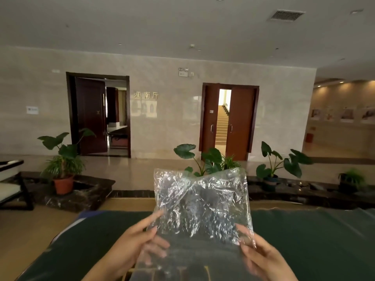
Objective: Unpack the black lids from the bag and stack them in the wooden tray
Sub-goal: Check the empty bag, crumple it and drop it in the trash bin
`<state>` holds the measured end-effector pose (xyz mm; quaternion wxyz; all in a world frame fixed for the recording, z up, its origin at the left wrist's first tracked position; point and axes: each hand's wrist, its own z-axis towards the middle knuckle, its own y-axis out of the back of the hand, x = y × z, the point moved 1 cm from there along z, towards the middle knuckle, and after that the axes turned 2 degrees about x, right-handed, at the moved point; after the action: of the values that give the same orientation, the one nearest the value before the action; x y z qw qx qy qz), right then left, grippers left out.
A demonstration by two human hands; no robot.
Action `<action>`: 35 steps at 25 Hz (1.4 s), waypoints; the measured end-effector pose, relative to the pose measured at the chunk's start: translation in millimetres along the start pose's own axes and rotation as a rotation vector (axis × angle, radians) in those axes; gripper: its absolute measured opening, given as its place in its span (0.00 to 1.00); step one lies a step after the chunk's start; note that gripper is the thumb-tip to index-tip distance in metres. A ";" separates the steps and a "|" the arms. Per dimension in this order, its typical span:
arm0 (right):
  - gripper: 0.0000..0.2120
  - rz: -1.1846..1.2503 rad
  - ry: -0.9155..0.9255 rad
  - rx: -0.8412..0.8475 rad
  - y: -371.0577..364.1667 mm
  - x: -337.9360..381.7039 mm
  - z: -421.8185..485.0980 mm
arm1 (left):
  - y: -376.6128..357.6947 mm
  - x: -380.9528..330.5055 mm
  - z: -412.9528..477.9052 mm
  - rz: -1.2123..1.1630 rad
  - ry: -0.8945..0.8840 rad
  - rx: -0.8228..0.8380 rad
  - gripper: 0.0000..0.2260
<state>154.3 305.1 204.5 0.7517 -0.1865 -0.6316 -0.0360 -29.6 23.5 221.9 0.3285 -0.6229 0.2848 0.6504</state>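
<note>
A crinkled clear plastic bag is held up in front of me above a table with a dark green cloth. Dark shapes show through the plastic, too blurred to tell apart as lids. My left hand grips the bag's lower left edge, fingers partly inside or behind the plastic. My right hand pinches the lower right corner. At the bottom edge, under the bag, a light strip shows, possibly the wooden tray; I cannot tell.
Beyond the table lies a glossy lobby floor with potted plants on dark stone ledges. A chair stands at the left. Two wooden doorways open in the far marble wall.
</note>
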 end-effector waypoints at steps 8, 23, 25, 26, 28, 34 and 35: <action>0.15 0.104 -0.267 -0.096 5.8 -30.0 13.7 | -4.3 4.6 7.6 0.049 -0.081 -0.066 0.10; 0.08 0.046 -0.184 -0.122 -15.7 -20.5 27.1 | 16.7 15.9 13.2 -0.576 -0.013 0.105 0.23; 0.06 0.027 -0.142 -0.159 -18.4 -20.7 28.5 | 11.5 23.1 12.4 -0.340 0.054 0.167 0.27; 0.08 0.019 -0.127 -0.179 -19.4 -19.9 29.0 | 9.0 25.7 13.7 -0.248 0.073 0.171 0.29; 0.08 0.015 -0.111 -0.202 -20.3 -19.0 30.3 | 8.1 26.0 15.5 -0.185 0.124 0.135 0.34; 0.05 -0.170 -0.096 -0.090 -9.5 -17.6 26.3 | 6.5 22.2 14.3 -0.018 0.154 0.041 0.30; 0.08 -0.231 -0.086 -0.070 -6.9 -16.5 24.8 | 7.2 21.7 14.3 -0.010 0.131 0.002 0.29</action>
<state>125.9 303.8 193.5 0.7078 -0.1399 -0.6788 -0.1366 -44.3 31.8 200.9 0.3133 -0.6651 0.3030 0.6064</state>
